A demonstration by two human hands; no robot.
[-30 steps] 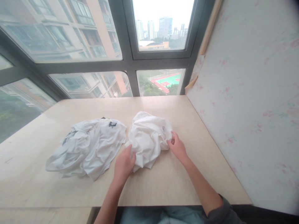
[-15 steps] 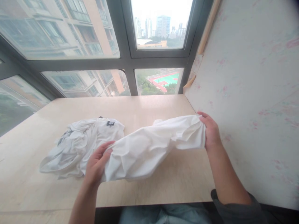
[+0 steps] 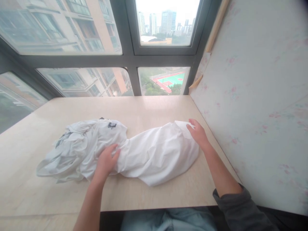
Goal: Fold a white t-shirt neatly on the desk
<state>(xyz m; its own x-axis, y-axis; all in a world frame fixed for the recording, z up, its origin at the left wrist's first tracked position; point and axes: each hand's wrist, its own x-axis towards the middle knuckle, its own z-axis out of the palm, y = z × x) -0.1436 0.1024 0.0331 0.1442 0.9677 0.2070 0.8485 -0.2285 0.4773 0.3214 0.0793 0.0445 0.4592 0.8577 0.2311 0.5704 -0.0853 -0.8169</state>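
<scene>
A white cloth garment [image 3: 156,154] lies loosely spread on the pale wooden surface, wrinkled, with a folded flap at its far right end. My left hand [image 3: 107,160] rests at its left end, thumb and fingers apart, where it meets a heap of white clothing. By the flap at the right end is my right hand [image 3: 198,133], thumb and fingers apart; its fingertips are at the cloth's edge. The heap of white clothing [image 3: 81,147] is crumpled, with a small dark print and some grey cloth showing.
The wooden surface [image 3: 154,109] runs back to dark-framed windows [image 3: 133,77]. A wall with flowered paper [image 3: 250,106] borders it on the right, its paper peeling near the window. My legs in blue jeans [image 3: 166,219] are below the front edge.
The white garment has come down from between my hands and lies flat on the surface. Both hands have loosened; my right hand has moved left, my left slightly right.
</scene>
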